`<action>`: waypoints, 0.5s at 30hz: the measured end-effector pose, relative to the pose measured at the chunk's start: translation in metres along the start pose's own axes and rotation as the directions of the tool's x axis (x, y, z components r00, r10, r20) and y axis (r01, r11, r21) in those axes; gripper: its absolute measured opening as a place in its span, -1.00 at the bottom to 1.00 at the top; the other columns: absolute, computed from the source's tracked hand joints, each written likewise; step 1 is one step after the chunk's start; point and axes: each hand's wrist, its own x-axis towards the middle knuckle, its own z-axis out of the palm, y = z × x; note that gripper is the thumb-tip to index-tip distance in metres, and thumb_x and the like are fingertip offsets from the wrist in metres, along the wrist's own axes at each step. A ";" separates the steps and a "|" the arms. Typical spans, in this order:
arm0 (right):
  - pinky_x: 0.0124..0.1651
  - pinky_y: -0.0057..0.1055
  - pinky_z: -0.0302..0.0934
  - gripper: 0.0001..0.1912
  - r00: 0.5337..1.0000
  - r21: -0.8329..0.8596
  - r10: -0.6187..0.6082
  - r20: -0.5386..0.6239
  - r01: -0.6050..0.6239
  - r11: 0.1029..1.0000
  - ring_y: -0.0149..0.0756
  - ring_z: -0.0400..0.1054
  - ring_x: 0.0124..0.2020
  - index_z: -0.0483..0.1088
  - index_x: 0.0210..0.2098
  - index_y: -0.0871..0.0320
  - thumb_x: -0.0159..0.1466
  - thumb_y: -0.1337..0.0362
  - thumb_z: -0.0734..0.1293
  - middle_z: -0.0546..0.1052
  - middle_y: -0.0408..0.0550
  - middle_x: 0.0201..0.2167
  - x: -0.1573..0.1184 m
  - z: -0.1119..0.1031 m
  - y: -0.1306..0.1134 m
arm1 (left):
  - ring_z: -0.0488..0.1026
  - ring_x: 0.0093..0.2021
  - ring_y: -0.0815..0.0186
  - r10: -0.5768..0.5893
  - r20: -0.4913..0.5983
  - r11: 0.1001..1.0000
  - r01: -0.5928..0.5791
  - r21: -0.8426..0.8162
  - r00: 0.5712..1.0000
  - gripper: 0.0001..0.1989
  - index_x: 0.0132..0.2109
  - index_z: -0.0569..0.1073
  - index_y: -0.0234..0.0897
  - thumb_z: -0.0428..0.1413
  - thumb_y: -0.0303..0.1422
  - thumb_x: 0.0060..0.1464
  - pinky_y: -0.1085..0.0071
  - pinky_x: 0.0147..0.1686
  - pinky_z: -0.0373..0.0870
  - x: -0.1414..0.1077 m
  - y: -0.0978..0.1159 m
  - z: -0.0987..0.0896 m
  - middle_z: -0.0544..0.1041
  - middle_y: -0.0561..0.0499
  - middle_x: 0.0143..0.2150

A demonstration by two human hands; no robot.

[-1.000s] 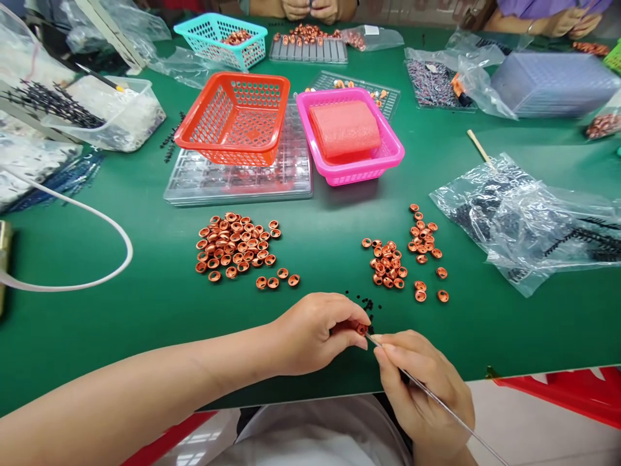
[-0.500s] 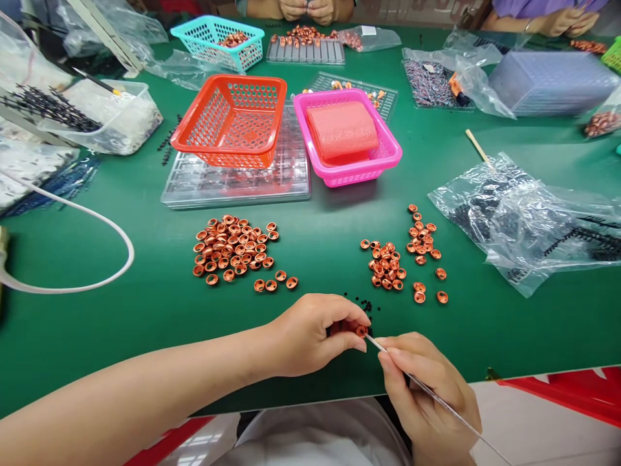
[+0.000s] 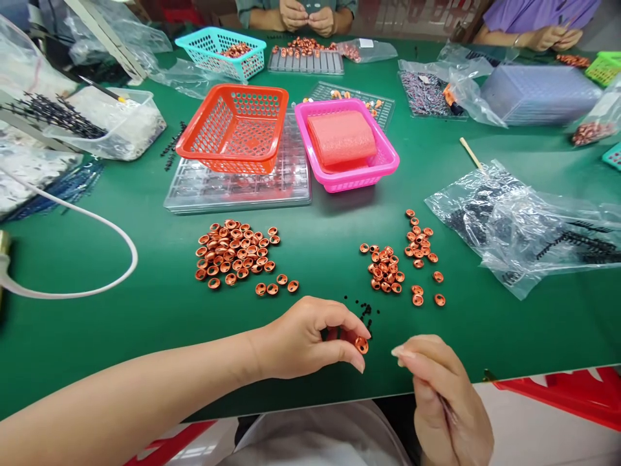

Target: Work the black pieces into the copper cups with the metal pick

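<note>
My left hand [image 3: 313, 336] reaches in from the left, finger and thumb curled round a small copper-coloured cup-shaped piece [image 3: 361, 345] with holes in it. My right hand [image 3: 444, 388] is to the right, apart from that piece, its fingertips pinched together. A thin metal rod [image 3: 450, 414] shows faintly in its palm; most of it is hidden or blurred. Tiny black bits [image 3: 367, 309] are scattered just beyond my left fingers. Further out lie a large pile of copper pieces [image 3: 235, 252] at the left and smaller groups [image 3: 385, 268] at the right.
An orange basket [image 3: 233, 152] sits on clear plastic trays [image 3: 233, 194]. Beside it, a pink basket [image 3: 352, 181] holds a pink foam roll [image 3: 342, 138]. Plastic bags with black parts [image 3: 504, 220] lie right. A white cable loop [image 3: 130, 259] is left. Two people's hands [image 3: 308, 16] work across the table.
My right hand has moved right and down, drawing the rod away from the copper piece. My left finger and thumb have spread slightly, and the piece now faces up more. The view has shifted a little.
</note>
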 end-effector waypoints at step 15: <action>-0.31 -0.32 0.29 -0.66 0.936 -0.071 -0.216 0.277 0.244 0.967 -0.33 0.35 -0.33 0.44 0.02 0.30 0.26 0.59 0.36 0.57 0.00 -0.29 0.004 0.003 0.008 | 0.50 -0.41 0.35 0.245 0.101 0.959 -0.256 0.119 0.964 -0.86 -0.18 0.55 -0.38 0.31 -0.39 0.16 0.51 -0.32 0.41 -0.005 -0.002 0.003 0.62 -0.02 -0.42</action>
